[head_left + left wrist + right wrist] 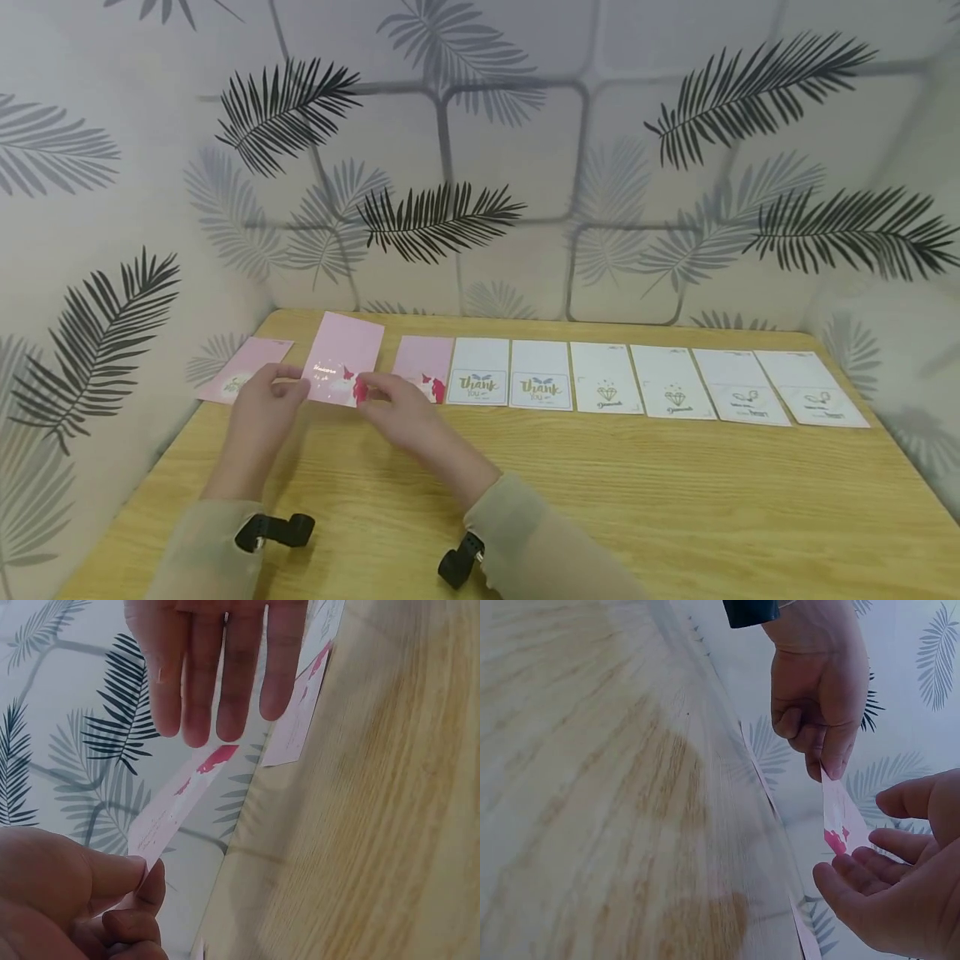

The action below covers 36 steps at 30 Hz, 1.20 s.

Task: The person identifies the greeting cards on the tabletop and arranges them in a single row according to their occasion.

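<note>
My left hand (262, 408) pinches the lower left edge of a pink greeting card (341, 350) between thumb and fingers. The card is raised off the table and has a darker pink unicorn print and small lettering. My right hand (401, 412) is at its lower right edge. In the left wrist view the right hand's fingers (229, 682) are straight, beside the card's far end. The right wrist view has the right thumb apart from the fingers; whether the fingertips touch the card is unclear. A matching pink card (423, 358) lies just right of the raised one.
Another pink card (243, 367) lies at the table's left end. Rightward along the back run white "Thank You" cards (480, 358), diamond cards (603, 367) and cards with heart lettering (738, 375). A leaf-patterned wall covering (517, 275) stands behind the wooden table (600, 500).
</note>
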Motion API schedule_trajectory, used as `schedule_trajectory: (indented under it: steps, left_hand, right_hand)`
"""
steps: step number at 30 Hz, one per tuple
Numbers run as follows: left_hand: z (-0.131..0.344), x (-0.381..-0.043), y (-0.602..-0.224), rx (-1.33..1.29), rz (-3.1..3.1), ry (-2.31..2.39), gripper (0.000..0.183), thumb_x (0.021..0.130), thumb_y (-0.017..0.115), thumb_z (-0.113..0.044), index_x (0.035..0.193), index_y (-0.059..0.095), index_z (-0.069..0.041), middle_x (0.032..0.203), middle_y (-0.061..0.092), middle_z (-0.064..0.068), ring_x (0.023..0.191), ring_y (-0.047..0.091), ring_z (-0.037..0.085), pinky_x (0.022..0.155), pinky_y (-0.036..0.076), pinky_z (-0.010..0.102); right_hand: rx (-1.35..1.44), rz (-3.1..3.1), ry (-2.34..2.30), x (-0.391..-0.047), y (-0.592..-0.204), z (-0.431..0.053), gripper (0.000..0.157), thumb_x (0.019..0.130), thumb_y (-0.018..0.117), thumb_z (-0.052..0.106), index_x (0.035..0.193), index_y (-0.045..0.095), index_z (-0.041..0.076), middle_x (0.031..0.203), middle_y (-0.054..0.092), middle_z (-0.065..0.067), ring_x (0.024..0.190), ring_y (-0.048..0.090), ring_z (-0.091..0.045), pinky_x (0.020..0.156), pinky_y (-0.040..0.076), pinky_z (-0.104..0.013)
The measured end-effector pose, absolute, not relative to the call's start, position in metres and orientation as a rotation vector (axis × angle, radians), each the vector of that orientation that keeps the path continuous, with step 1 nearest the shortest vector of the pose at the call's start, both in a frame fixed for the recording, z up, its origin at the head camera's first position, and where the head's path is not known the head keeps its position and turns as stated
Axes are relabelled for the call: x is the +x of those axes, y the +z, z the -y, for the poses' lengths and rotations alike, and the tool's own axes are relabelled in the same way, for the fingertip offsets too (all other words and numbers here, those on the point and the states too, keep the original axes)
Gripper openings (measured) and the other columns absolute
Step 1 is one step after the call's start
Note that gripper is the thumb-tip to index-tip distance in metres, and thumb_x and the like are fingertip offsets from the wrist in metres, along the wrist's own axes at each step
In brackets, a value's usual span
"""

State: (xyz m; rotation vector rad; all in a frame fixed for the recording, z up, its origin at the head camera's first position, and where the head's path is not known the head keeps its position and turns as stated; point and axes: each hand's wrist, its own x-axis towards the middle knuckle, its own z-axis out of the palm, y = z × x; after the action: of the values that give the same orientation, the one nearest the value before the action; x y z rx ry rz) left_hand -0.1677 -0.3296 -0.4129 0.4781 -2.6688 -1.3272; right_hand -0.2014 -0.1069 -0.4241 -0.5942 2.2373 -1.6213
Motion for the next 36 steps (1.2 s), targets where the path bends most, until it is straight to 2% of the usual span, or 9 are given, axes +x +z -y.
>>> schedule_trajectory:
  steps: [5, 11, 15, 21, 27, 29, 32, 34, 36]
  left_hand:
    - [0.329, -0.180, -0.414, 0.507, 2.666, -1.330, 0.045, 0.114, 0.055, -0.025, 0.150, 0.054, 0.002, 0.149, 0.060, 0.033, 0.135, 0.058, 0.048, 0.108, 0.048, 0.064]
    - [0.331, -0.193, -0.417, 0.495, 2.679, -1.333, 0.044, 0.114, 0.057, -0.023, 0.147, 0.055, 0.005, 0.146, 0.061, 0.034, 0.131, 0.060, 0.049, 0.103, 0.051, 0.061]
    - [0.332, -0.200, -0.421, 0.490, 2.704, -1.337, 0.043, 0.113, 0.058, -0.023, 0.145, 0.056, 0.006, 0.145, 0.062, 0.035, 0.130, 0.062, 0.049, 0.104, 0.051, 0.059]
    - [0.335, -0.210, -0.430, 0.504, 2.736, -1.365, 0.042, 0.113, 0.056, -0.023, 0.146, 0.056, 0.004, 0.141, 0.065, 0.032, 0.122, 0.065, 0.041, 0.100, 0.051, 0.051]
    - [0.333, -0.217, -0.437, 0.505, 2.767, -1.288, 0.040, 0.111, 0.057, -0.022, 0.142, 0.058, 0.004, 0.137, 0.065, 0.030, 0.115, 0.064, 0.040, 0.096, 0.051, 0.051]
    - [0.330, -0.217, -0.437, 0.509, 2.781, -1.244, 0.040, 0.111, 0.057, -0.023, 0.141, 0.059, 0.004, 0.135, 0.065, 0.029, 0.115, 0.063, 0.040, 0.096, 0.050, 0.052]
    - [0.326, -0.218, -0.437, 0.527, 2.779, -1.213, 0.038, 0.112, 0.057, -0.023, 0.140, 0.059, 0.003, 0.132, 0.066, 0.028, 0.113, 0.063, 0.039, 0.097, 0.050, 0.054]
    - [0.323, -0.218, -0.437, 0.545, 2.777, -1.201, 0.038, 0.112, 0.057, -0.023, 0.139, 0.060, 0.002, 0.130, 0.066, 0.026, 0.114, 0.063, 0.039, 0.098, 0.050, 0.055]
    - [0.322, -0.218, -0.438, 0.562, 2.783, -1.194, 0.037, 0.113, 0.056, -0.024, 0.140, 0.060, 0.002, 0.130, 0.066, 0.026, 0.116, 0.062, 0.040, 0.100, 0.049, 0.057]
  right_hand:
    - [-0.748, -2.388, -1.440, -0.203, -0.425, 0.107, 0.050, 0.112, 0.063, 0.023, 0.161, 0.058, 0.014, 0.164, 0.056, -0.004, 0.150, 0.053, -0.027, 0.122, 0.044, -0.043]
    - [-0.997, -2.625, -1.076, -0.207, -0.425, 0.105, 0.054, 0.112, 0.063, 0.024, 0.163, 0.054, 0.011, 0.168, 0.052, -0.005, 0.158, 0.044, -0.024, 0.128, 0.033, -0.038]
    - [-1.081, -2.717, -0.866, -0.210, -0.425, 0.106, 0.055, 0.111, 0.065, 0.028, 0.163, 0.054, 0.013, 0.166, 0.054, -0.005, 0.157, 0.045, -0.023, 0.128, 0.033, -0.035]
    - [-1.078, -2.733, -0.710, -0.216, -0.425, 0.110, 0.056, 0.112, 0.065, 0.033, 0.164, 0.054, 0.015, 0.163, 0.056, -0.005, 0.153, 0.049, -0.022, 0.126, 0.035, -0.033]
    - [-1.095, -2.748, -0.552, -0.221, -0.424, 0.115, 0.055, 0.112, 0.064, 0.034, 0.162, 0.056, 0.014, 0.161, 0.059, -0.005, 0.151, 0.051, -0.021, 0.125, 0.035, -0.031]
    - [-1.123, -2.757, -0.494, -0.222, -0.424, 0.116, 0.053, 0.111, 0.065, 0.035, 0.158, 0.059, 0.013, 0.155, 0.064, -0.004, 0.146, 0.055, -0.020, 0.123, 0.038, -0.030]
    - [-1.170, -2.765, -0.442, -0.224, -0.426, 0.117, 0.038, 0.110, 0.068, 0.035, 0.139, 0.070, 0.012, 0.128, 0.073, -0.003, 0.123, 0.064, -0.018, 0.108, 0.048, -0.030]
    - [-1.191, -2.772, -0.420, -0.226, -0.428, 0.118, 0.028, 0.109, 0.070, 0.035, 0.125, 0.071, 0.013, 0.110, 0.071, -0.001, 0.109, 0.062, -0.017, 0.099, 0.050, -0.031]
    - [-1.193, -2.770, -0.412, -0.227, -0.430, 0.119, 0.024, 0.108, 0.071, 0.035, 0.117, 0.070, 0.013, 0.102, 0.068, 0.000, 0.103, 0.060, -0.017, 0.095, 0.050, -0.031]
